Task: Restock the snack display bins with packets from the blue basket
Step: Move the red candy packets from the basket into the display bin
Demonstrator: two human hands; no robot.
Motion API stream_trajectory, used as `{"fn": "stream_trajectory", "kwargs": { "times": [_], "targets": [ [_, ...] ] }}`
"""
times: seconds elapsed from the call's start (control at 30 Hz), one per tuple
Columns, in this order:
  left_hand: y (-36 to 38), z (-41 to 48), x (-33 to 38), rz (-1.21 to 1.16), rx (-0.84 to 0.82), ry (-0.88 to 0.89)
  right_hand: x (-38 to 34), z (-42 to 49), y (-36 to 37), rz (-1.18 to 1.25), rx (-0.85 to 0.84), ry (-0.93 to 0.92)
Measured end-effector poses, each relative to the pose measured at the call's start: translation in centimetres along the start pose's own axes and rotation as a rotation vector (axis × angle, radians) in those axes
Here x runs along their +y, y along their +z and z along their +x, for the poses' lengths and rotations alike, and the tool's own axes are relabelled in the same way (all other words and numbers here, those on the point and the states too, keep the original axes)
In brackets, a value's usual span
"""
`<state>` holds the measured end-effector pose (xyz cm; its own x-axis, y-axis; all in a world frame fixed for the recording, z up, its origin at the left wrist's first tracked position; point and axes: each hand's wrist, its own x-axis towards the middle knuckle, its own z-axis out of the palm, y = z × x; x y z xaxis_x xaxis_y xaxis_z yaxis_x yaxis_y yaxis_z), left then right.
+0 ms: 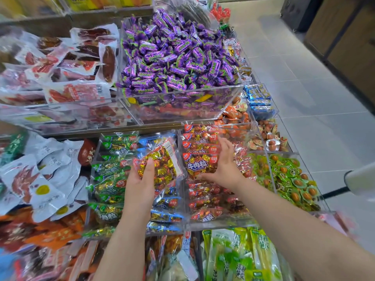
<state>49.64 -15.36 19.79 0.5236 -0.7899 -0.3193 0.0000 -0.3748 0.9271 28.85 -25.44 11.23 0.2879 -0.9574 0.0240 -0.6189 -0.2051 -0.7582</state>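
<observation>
Item: one clear packet of gold- and red-wrapped sweets (162, 165), tilted, held above the blue-labelled packets (166, 203) in the middle compartment of the clear acrylic bin (220, 223), the left grip (140, 183) clasped round its lower edge with the thumb on top. Alongside: the right grip (225, 165) released, fingers straight and laid flat against the upright row of red-labelled beef-cube packets (199, 138) in the compartment just to the right. Around: green-labelled packets (109, 187) in the left compartment, green-wrapped eggs (294, 179) farther right, and purple-wrapped candies (178, 57) heaped in a bin on the tier above.
</observation>
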Motion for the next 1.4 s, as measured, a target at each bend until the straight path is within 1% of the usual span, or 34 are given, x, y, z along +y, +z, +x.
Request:
{"fn": "stream_trajectory", "kwargs": {
  "times": [0.13,0.33,0.5,0.53,0.6,0.67,0.73,0.83,0.97,1.1,1.2,1.27,1.4],
  "targets": [
    [0.1,0.0,-0.1,-0.003,-0.014,0.005,-1.1,0.0,-0.1,-0.001,0.136,-0.100],
    [0.2,0.1,-0.3,0.011,-0.015,-0.045,-1.4,0.9,-1.3,0.086,0.065,0.026],
    [0.1,0.1,-0.1,0.010,-0.030,-0.055,-0.4,0.2,-1.8,0.296,0.009,0.148],
    [0.2,0.1,-0.1,0.018,-0.022,-0.057,-0.4,0.5,-1.8,0.288,-0.032,0.158],
    [0.4,0.1,-0.1,0.033,-0.009,-0.063,-0.4,1.5,-1.7,0.186,-0.134,0.174],
    [0.6,0.0,0.1,0.030,-0.022,-0.070,-0.6,2.5,-1.2,0.085,-0.175,0.209],
    [0.7,-0.1,0.2,0.012,-0.040,-0.064,-0.8,2.9,-1.0,0.052,-0.154,0.231],
    [0.7,-0.2,0.1,0.011,-0.045,-0.069,-0.9,2.6,-1.0,0.074,-0.128,0.249],
    [0.7,-0.1,0.4,-0.057,-0.049,-0.112,-0.6,1.1,-1.1,0.209,-0.092,0.331],
    [0.8,-0.2,0.5,-0.082,-0.058,-0.119,-0.3,0.0,-1.0,0.265,-0.063,0.346],
    [0.9,-0.4,0.8,-0.103,-0.073,-0.124,-0.3,-0.8,-1.1,0.269,-0.078,0.353],
    [1.0,-0.4,0.9,-0.137,-0.085,-0.127,-0.6,-0.9,-1.3,0.265,-0.057,0.372],
    [1.2,-0.1,0.8,-0.260,-0.149,-0.143,-2.0,-1.6,-2.2,0.146,-0.026,0.363]
  ]
}}
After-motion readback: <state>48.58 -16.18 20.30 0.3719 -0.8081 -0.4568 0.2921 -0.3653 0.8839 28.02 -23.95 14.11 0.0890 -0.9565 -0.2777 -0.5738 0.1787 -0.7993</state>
